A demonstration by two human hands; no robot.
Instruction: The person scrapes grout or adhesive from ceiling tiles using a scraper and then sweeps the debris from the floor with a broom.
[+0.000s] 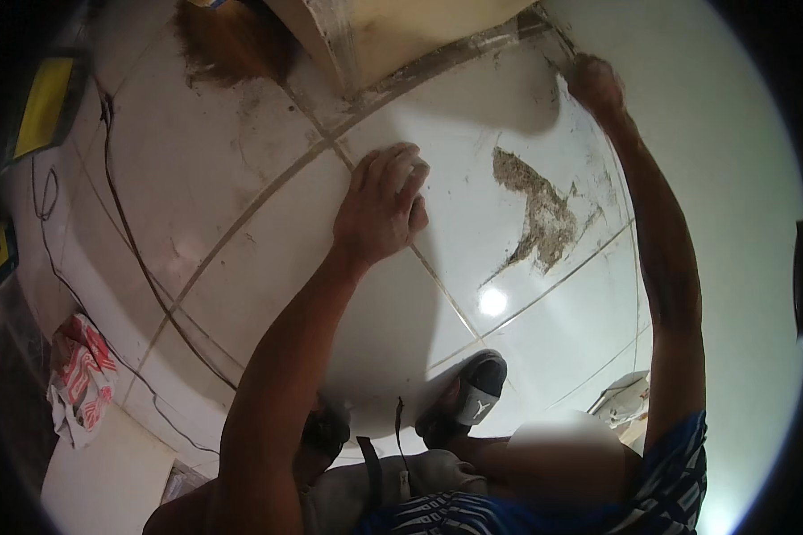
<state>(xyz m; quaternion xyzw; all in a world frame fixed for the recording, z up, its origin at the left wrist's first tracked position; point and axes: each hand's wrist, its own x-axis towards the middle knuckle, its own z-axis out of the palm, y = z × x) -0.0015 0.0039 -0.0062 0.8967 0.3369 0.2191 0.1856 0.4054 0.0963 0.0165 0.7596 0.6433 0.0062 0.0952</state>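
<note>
Fingers of the left hand (379, 209) rest loosely bent on the white tile floor (250, 285), nothing visible in their hold. To their right, apart from them, lies a crumbly grey-brown patch (544, 218); beyond it, the fingers of the right hand (596, 86) curl near the wall (740, 223), whether around anything I cannot tell. Far left of the left fingers are a yellow-and-black object (45, 107), a red-and-white bag (82, 370) and a dark cable (122, 216); beyond them, brown bristles (232, 43), then a pale block (410, 36); nearer, a sandal (484, 392).
</note>
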